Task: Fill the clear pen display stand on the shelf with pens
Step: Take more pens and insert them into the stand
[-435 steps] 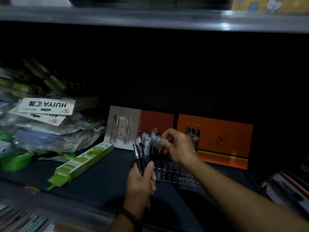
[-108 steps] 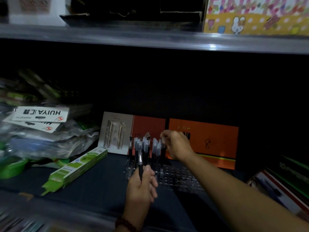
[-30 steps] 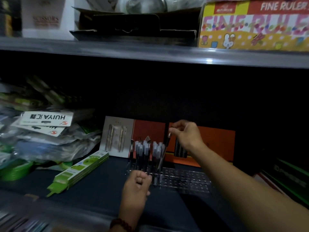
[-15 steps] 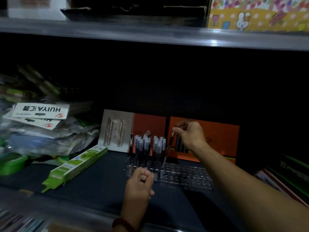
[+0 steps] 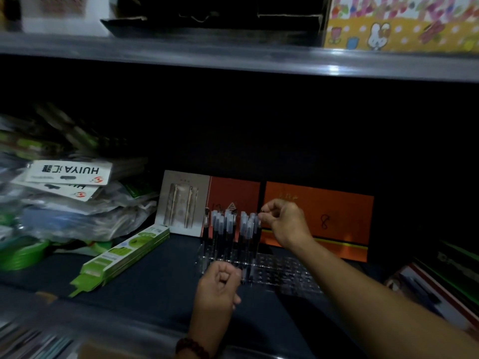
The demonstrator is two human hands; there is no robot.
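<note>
Left grip (image 5: 219,283) is nearest me, low at the front edge of the stand. Its fingers are curled into a fist and no pen shows in it.

The clear pen display stand (image 5: 280,273) sits on the dark shelf (image 5: 160,288) just past that fist. Its left part carries a tight cluster of upright pens (image 5: 225,226); the right part of the hole grid looks unfilled.

Right grip (image 5: 286,224) reaches over the stand, thumb and forefinger pinching the cap end of the pen (image 5: 257,225) at the right edge of the cluster. It's too dim to tell whether the tip is seated.

For this step:
- Keep the barrel vertical.
- Feel the tip into the next free hole.
- Push straight down until it bottoms.
- Open the pinch upward so the neighbours don't get dragged.

The stand is probably light and may slide, so a left fingertip on its front edge would help. My left looks out of stock, so next comes a refill.

An orange box (image 5: 337,224) stands behind, close to my knuckles.
</note>
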